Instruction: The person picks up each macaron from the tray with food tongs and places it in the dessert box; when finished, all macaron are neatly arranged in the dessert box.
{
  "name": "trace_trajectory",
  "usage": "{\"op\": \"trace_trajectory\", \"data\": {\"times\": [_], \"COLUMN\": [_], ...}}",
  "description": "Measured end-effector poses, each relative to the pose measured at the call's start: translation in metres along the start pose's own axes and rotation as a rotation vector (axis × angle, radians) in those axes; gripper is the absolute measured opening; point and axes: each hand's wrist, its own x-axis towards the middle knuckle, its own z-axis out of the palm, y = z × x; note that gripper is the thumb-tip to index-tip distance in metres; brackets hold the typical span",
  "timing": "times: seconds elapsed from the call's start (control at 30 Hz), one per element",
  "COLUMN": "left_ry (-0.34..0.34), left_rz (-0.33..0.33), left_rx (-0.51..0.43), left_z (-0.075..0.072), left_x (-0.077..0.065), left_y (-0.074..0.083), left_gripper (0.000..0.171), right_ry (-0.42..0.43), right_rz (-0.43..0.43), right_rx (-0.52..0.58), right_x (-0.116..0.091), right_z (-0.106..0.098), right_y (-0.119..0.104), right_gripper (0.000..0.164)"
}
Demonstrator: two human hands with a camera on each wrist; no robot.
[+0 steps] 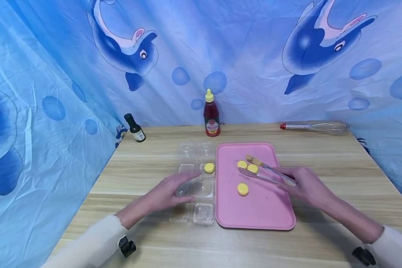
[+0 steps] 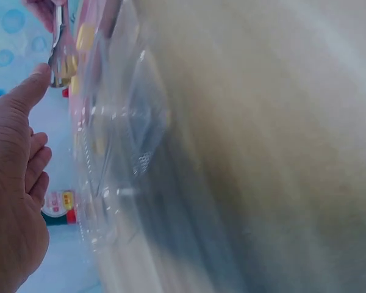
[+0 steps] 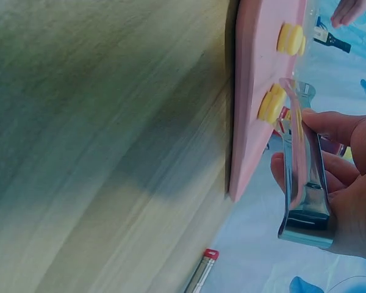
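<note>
Across a pale wood-grain table point(image 1: 174, 251), a person's left hand point(image 1: 169, 191) holds nothing, thumb and forefinger wide apart over a clear plastic container point(image 1: 204, 187) of thin moulded cups, one yellow disc point(image 1: 209, 168) inside. The right hand point(image 1: 303, 186) grips shiny metal tongs point(image 1: 258, 176) above a round-cornered pink tray point(image 1: 261, 212), where a lone disc point(image 1: 242, 189) lies nearest the person; farther up, the tongs' arms stand parted around a smooth, layered disc point(image 1: 252, 169), another disc point(image 1: 242, 165) just beside it. Too hard a squeeze could crack the disc or send it slipping off slick metal; a crooked closing might knock its neighbour. Behind are a wire whisk point(image 1: 325, 127), a dark bottle point(image 1: 135, 128), a red sauce bottle point(image 1: 211, 115) and a creased dolphin-print curtain point(image 1: 194, 44).
</note>
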Motion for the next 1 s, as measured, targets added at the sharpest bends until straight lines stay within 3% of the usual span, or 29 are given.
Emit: {"op": "trace_trajectory", "data": {"times": [0.23,0.77,1.0], "left_ry": [-0.019,-0.065,-0.062], "left_rz": [0.064,0.079,0.102], "left_rx": [0.022,0.018,0.048], "left_z": [0.007,0.019,0.023], "left_x": [-0.014,-0.025,-0.029], "left_y": [0.01,0.019,0.016], "left_gripper": [0.085,0.085,0.084], "right_ry": [0.008,-0.016,0.023], "right_rz": [-0.003,0.048,0.008], "right_rx": [0.004,0.0,-0.016], "right_x": [-0.005,-0.013,-0.016], "right_z": [0.0,-0.002,-0.001], "right_y": [0.007,0.012,0.016], "right_gripper": [0.046,0.047,0.046]}}
